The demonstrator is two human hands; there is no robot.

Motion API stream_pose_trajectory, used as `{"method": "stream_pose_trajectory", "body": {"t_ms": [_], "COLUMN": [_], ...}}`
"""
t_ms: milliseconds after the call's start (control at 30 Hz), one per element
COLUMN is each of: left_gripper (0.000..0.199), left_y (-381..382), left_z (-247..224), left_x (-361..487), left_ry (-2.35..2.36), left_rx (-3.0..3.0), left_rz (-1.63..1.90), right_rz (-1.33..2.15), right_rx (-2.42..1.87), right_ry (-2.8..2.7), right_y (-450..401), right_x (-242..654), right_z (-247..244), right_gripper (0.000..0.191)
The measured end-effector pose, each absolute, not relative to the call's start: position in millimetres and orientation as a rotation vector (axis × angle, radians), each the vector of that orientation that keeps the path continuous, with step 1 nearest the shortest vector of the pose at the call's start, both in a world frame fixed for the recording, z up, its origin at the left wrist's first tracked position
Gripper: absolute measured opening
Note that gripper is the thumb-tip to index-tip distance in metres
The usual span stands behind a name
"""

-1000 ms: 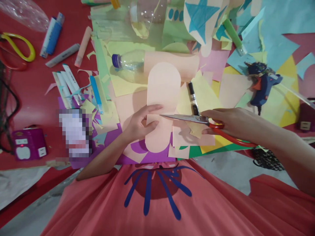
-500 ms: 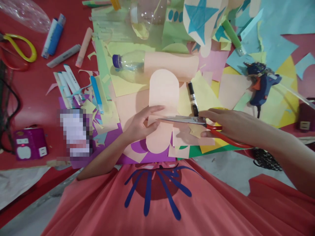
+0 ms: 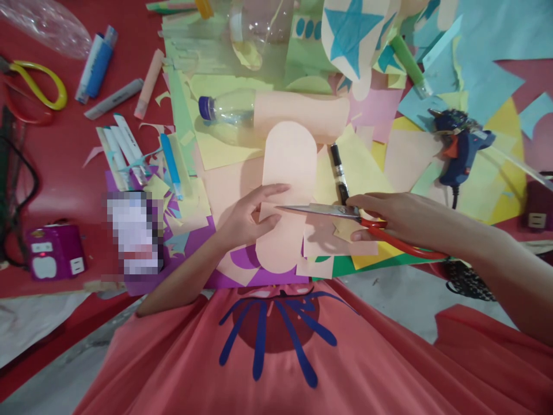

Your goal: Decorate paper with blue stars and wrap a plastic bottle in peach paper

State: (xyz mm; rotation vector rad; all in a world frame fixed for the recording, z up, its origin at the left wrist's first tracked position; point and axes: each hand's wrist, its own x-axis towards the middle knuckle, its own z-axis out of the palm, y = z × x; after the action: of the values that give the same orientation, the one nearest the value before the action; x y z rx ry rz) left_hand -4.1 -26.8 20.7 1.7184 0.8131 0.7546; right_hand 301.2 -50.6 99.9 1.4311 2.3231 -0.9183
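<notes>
A long peach paper piece (image 3: 290, 155) with rounded ends lies upright in the middle of the head view. My left hand (image 3: 246, 219) grips its left edge, the fingers over the paper and the thumb lower down. From the right, my right hand (image 3: 401, 213) holds scissors (image 3: 328, 210) by their red and yellow handles. Their closed-looking blades reach across the paper, with the tip close to my left fingers. Just above my right hand lies a black marker (image 3: 339, 173). Behind the paper's top end a plastic bottle (image 3: 233, 108), wrapped in peach paper, rests on its side.
A blue glue gun (image 3: 462, 147) lies at right. On the left are a phone (image 3: 135, 230), a purple power adapter (image 3: 56, 252), several markers (image 3: 125, 141) and another pair of scissors (image 3: 47, 86). Paper scraps and coloured sheets cover much of the table.
The peach paper piece has shifted slightly right at its top. The scissors have tilted a little, their handles moving slightly; both hands stay in nearly the same place.
</notes>
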Motion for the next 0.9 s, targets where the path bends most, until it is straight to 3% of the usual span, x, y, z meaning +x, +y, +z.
{"method": "stream_pose_trajectory", "body": {"t_ms": [367,900], "left_gripper": [0.044,0.045], "left_y": [-27.4,-28.2], "left_z": [18.7,20.0], "left_x": [-2.8,-2.0], "left_ry": [0.822,0.844], "left_rx": [1.715,1.751], "left_rz": [0.721,0.684], "right_rz": [-0.934,-0.832], "right_rx": [1.45,1.471], "right_ry": [2.306,2.325], "right_y": [-52.0,-53.7], "right_x": [299.3,293.1], "right_z": [99.3,104.2], "right_gripper": [0.069,0.06]}}
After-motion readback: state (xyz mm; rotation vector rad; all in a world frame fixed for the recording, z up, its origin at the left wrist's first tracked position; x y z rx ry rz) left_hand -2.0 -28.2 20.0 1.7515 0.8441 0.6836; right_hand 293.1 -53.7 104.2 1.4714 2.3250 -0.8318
